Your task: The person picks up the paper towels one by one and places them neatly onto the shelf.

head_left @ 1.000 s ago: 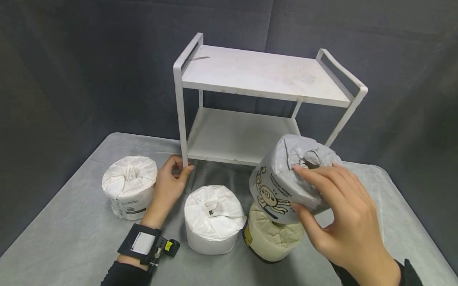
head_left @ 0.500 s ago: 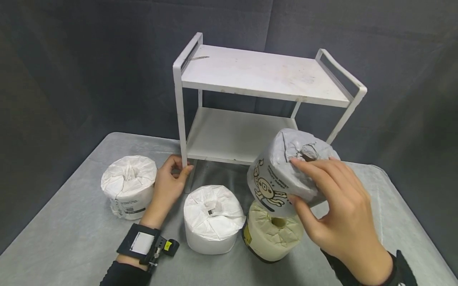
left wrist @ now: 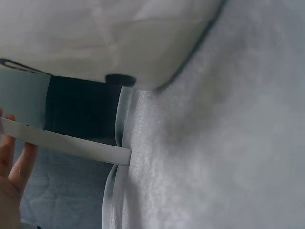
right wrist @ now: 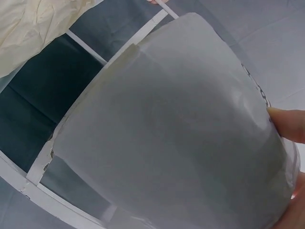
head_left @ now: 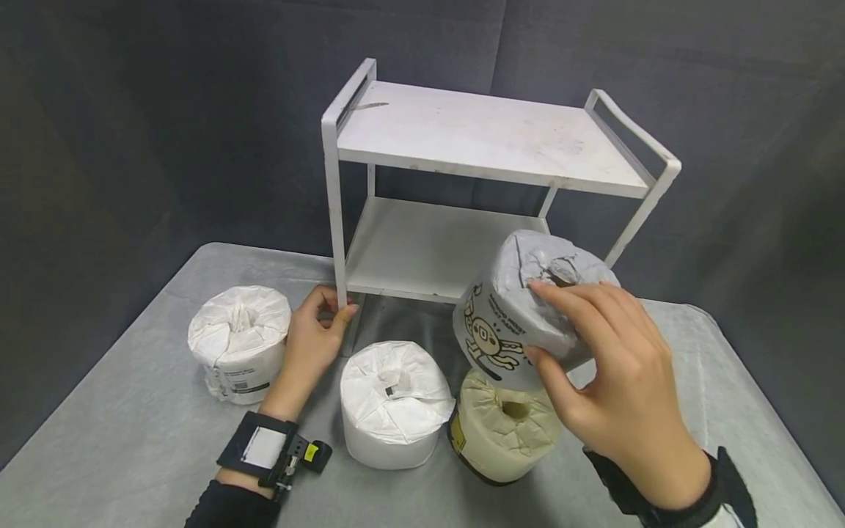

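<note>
In the head view my right hand holds a grey-wrapped toilet paper roll with a cartoon figure on its side. Thumb and fingers grip it near its top, and the roll is tilted, raised in front of the lower shelf. In the right wrist view the wrapped roll fills most of the picture. My left hand pinches the front left leg of the white two-tier rack. The rack's leg also shows between the fingers in the left wrist view.
A white wrapped roll stands left of my left wrist. Another white roll stands in the middle, with a pale yellow roll beside it, partly under the raised one. A grey cloth covers the table, before a dark curtain.
My right hand has moved up and slightly left with the toilet paper roll, showing more of the yellow roll beneath. The left hand stays on the rack's leg.
</note>
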Demonstrator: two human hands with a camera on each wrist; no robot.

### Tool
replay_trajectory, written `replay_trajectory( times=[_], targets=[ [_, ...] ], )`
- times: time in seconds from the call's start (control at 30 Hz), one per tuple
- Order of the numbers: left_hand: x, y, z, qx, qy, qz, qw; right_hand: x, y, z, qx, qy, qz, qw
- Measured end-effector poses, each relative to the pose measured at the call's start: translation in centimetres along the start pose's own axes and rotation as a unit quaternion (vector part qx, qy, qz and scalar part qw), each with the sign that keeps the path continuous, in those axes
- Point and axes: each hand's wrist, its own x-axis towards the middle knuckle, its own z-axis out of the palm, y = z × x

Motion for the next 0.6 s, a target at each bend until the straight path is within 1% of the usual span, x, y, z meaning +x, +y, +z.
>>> replay_trajectory(
  times=[0.23, 0.6],
  targets=[
    [0.0, 0.1, -0.1, 0.005, -0.002, -0.003, 1.0000, 0.2, 0.6, 0.4, -0.005, -0.006, 0.011, 0.9999],
    [-0.1, 0.2, -0.1, 0.008, -0.003, -0.003, 1.0000, 0.7, 1.5, 0.9, -0.007, -0.008, 0.013, 0.9999]
  ],
)
